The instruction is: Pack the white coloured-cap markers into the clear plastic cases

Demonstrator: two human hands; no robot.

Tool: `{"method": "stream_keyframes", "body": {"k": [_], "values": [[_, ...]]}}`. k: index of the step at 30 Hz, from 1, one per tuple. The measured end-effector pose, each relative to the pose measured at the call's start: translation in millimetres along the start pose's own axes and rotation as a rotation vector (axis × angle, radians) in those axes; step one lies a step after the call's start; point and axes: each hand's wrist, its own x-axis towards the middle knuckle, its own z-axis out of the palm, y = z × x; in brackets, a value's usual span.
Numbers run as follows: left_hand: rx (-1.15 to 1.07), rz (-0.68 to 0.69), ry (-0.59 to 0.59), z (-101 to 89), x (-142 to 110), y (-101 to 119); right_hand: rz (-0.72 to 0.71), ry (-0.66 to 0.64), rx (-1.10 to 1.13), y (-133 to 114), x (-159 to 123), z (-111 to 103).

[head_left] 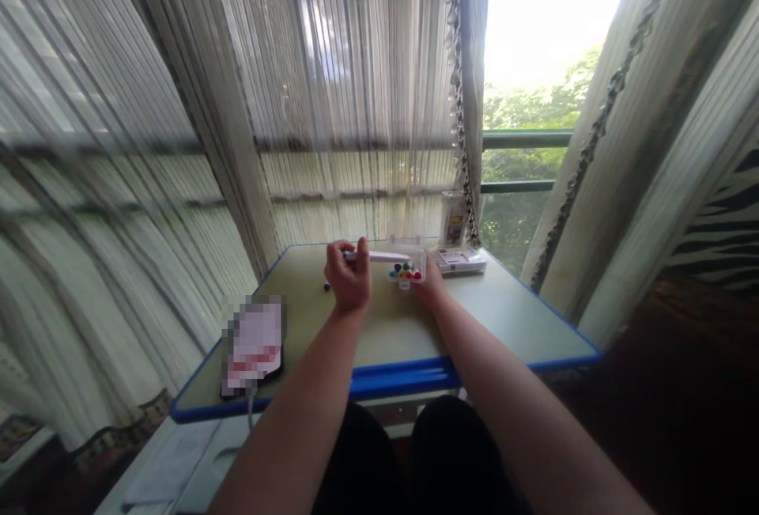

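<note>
- White pen (379,256) lies crosswise in the left hand (348,278), held above the far part of the tabletop, with its long white barrel pointing toward the right hand.
- Left hand: closed around one end of the pen, with the fingers (349,250) curled over the barrel and the back of the hand turned toward the camera.
- Right hand (431,284): just beyond the pen's free end and partly hidden behind a transparent plastic case (406,270). It appears to touch the case, but I cannot tell whether it is open or closed.
- Transparent plastic case: stands at the far edge of the table, between the hands and nearer the right one. Inside or against it sit small round pieces (404,270) in green, blue, yellow and red.
- Small dark object (326,286): lies on the tabletop just left of the left hand; it is too small to identify.
- Table (409,372): pale green top with a blue edge, set against the window.
- Farther along the table: a flat white packet (459,260) and, behind it, an upright transparent jar (453,218) with a colourful label.
- Near the table's left corner: a pixelated flat object (253,345) with a cable (250,408) hanging down.
- Around the table: striped sheer curtains (356,104) hang on both sides, with a green railing (525,138) and trees (534,111) outside.
</note>
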Motion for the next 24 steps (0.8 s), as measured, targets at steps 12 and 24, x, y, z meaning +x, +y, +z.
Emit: {"method": "stream_keyframes", "body": {"k": [12,24], "values": [[0.049,0.352,-0.301,0.8,-7,0,0.003,-0.027,0.002,-4,1,-2],[0.067,0.369,-0.86,10.1,-19,-2,-0.009,-0.027,0.044,-1,0,-1]]}}
